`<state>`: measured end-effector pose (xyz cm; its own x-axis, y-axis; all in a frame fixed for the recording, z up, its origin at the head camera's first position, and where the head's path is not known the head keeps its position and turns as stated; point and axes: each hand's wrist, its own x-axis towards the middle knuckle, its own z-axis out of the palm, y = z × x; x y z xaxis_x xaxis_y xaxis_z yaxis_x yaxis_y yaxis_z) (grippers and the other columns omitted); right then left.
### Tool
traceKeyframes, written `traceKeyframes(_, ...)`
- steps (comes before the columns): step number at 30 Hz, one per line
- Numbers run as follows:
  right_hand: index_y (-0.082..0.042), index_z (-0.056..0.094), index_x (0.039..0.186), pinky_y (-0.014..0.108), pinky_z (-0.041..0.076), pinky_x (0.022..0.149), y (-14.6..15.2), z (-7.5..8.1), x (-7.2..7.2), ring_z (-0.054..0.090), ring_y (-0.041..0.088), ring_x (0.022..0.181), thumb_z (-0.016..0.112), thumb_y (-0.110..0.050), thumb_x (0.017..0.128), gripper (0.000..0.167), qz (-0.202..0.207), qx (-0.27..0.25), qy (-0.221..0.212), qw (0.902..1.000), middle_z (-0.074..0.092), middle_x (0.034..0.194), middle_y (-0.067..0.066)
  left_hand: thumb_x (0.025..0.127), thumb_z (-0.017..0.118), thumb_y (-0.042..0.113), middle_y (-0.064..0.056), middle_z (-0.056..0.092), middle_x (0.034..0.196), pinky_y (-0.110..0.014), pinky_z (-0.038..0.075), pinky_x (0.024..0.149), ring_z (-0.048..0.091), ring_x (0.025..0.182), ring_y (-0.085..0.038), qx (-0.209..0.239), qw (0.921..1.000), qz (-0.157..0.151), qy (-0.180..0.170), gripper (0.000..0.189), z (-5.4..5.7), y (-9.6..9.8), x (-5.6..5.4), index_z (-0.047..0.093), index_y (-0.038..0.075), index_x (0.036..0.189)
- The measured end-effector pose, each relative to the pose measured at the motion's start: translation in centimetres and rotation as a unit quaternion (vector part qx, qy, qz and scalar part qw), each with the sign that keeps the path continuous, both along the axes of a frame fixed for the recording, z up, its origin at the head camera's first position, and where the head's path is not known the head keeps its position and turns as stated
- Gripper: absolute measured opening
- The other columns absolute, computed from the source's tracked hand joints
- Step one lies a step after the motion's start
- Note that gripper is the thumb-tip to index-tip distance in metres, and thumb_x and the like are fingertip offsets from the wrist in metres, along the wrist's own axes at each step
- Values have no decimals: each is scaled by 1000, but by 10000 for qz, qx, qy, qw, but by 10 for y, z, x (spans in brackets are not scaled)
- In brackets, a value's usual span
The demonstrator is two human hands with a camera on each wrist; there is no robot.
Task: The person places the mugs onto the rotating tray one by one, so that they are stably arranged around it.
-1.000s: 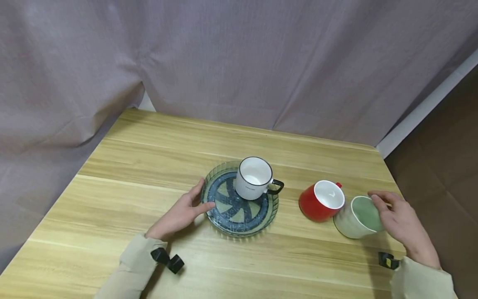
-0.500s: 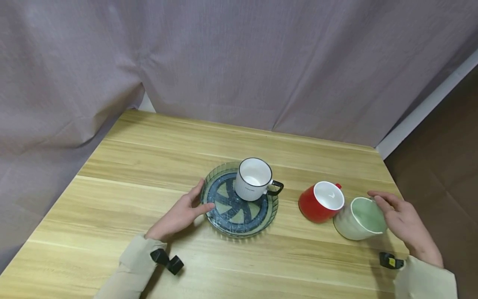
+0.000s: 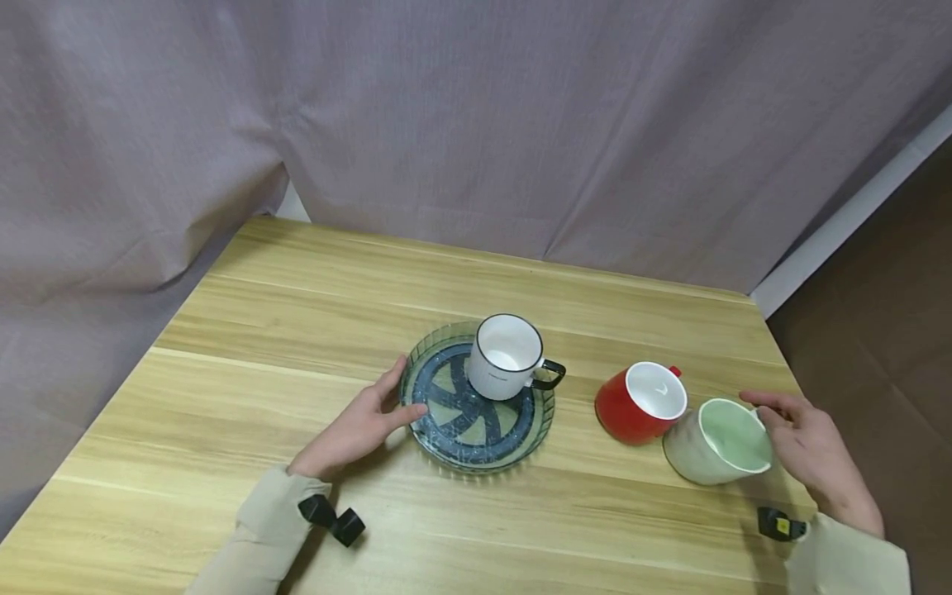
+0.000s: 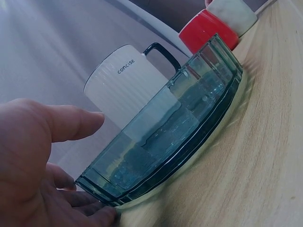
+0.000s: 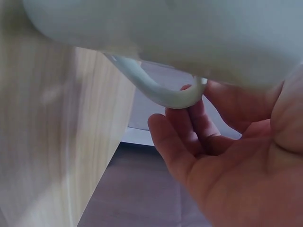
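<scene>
My left hand (image 3: pixel 360 426) rests at the left rim of a round bluish glass dish (image 3: pixel 476 450), fingertips against its outer side and thumb raised over the edge. In that dish stands a white mug (image 3: pixel 500 376) with a dark rim and black handle, marked "concise" in the left wrist view. On the right, my right hand (image 3: pixel 818 450) pinches the handle (image 5: pixel 165 97) of a pale green mug (image 3: pixel 695 454) between thumb and fingers. Close beside the green mug is a red mug (image 3: pixel 625 409) with a white inside, its handle mostly hidden behind it.
Everything stands on a light wooden table (image 3: pixel 297 306). A grey-mauve cloth (image 3: pixel 476 124) hangs behind the back edge, and a brown surface (image 3: pixel 885 330) lies beyond the right edge. Both wrists wear black camera mounts.
The green mug has shifted slightly toward the near right, and my right hand has moved a little rightward and nearer with it. The left hand, dish, white mug and red mug look unchanged.
</scene>
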<state>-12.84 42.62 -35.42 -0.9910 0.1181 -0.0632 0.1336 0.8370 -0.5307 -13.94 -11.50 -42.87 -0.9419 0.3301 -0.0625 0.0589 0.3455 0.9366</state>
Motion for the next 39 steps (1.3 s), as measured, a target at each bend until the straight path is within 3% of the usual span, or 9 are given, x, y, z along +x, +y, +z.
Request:
traceKeyframes(3,5,50,136,18,37,67,1,-2,1,43,35,112,35,-29,105,48,-82,9,5,10000,44,136,31,94,64,30,-13,7,160,-41,13,118,19,144,-29,14,10000,-4,27,88,0,0,0,7,3,155)
traceKeyframes(8,2,49,138,12,38,66,7,-6,4,42,0,102,37,-35,104,51,-34,-80,-49,10000,48,136,28,94,64,30,-13,6,160,-41,14,118,19,144,-29,34,10000,-36,23,88,1,0,0,7,3,155)
traceKeyframes(11,1,50,138,9,38,66,10,-9,7,38,-11,98,40,-37,104,51,26,-142,-7,9999,52,133,23,94,64,30,-13,6,160,-41,13,118,18,145,-29,36,10000,-45,-3,88,1,0,1,7,4,155)
traceKeyframes(15,2,53,133,10,39,66,13,-12,11,39,-14,95,44,-34,103,48,127,-202,255,9994,59,117,-5,94,64,31,-13,6,161,-41,13,118,17,145,-28,62,10000,-45,-35,88,2,0,2,7,4,155)
traceKeyframes(19,3,51,133,9,36,68,16,-13,14,39,-14,97,46,-37,102,51,211,-398,334,9984,51,109,-27,94,63,31,-13,6,161,-41,13,118,18,145,-28,86,9999,-43,-49,87,3,0,2,6,5,155)
traceKeyframes(23,1,51,132,9,34,68,19,-15,16,38,-13,99,46,-42,101,53,225,-592,163,9979,50,112,-28,94,63,30,-13,5,161,-41,13,118,18,145,-28,98,9999,-41,-67,88,2,0,2,6,4,155)
traceKeyframes(29,-12,57,126,15,43,67,23,-19,19,45,-11,96,48,-39,101,38,165,-825,179,9963,54,116,-26,94,64,30,-13,5,161,-40,13,118,18,145,-28,137,9999,-38,-62,88,2,0,1,6,4,155)
traceKeyframes(33,-4,55,129,15,46,66,24,-21,22,50,-10,90,47,-36,102,42,140,-831,257,9961,51,107,-34,94,63,30,-13,6,161,-40,13,118,19,145,-28,145,9999,-42,-39,87,2,0,1,6,4,155)
traceKeyframes(39,1,58,118,16,52,63,24,-26,27,60,-5,79,49,-31,102,36,43,-950,471,9944,57,95,-29,94,64,30,-12,6,161,-40,13,118,18,145,-28,152,9999,-37,-55,87,3,0,2,7,4,155)
